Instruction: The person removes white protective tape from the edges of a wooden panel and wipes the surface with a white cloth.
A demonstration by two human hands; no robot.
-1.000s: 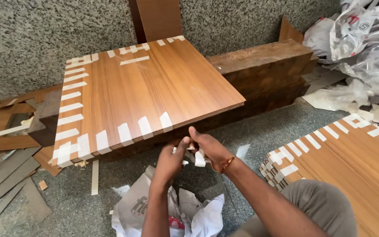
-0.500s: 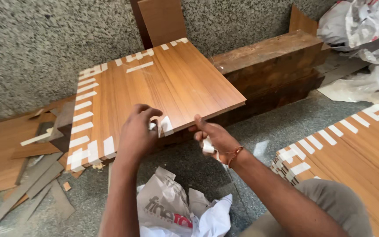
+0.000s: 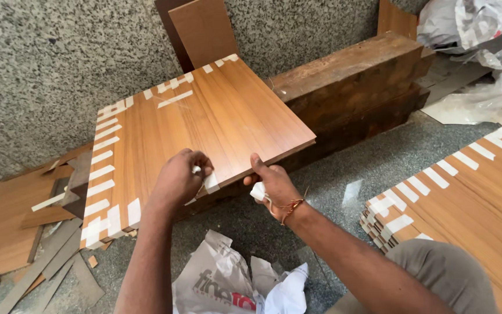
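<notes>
A wood-grain laminated board (image 3: pixel 204 122) lies tilted on dark timber blocks (image 3: pixel 355 87), with white tape strips (image 3: pixel 103 174) along its left and near edges. My left hand (image 3: pixel 178 177) pinches a strip of white tape (image 3: pixel 209 181) at the board's near edge. My right hand (image 3: pixel 271 186), with a thread band on the wrist, grips the same edge just to the right and holds a wad of white tape (image 3: pixel 258 191) in its palm.
A second taped stack of boards (image 3: pixel 466 192) lies at the right on the granite floor. Crumpled white paper (image 3: pixel 245 285) sits below my arms. Laminate offcuts (image 3: pixel 36 256) litter the left. Plastic sheeting (image 3: pixel 483 46) is heaped at top right. A speckled wall stands behind.
My left hand moved from in front of the board onto its near edge and took hold of a tape strip there. My right hand shifted right and came up against the edge.
</notes>
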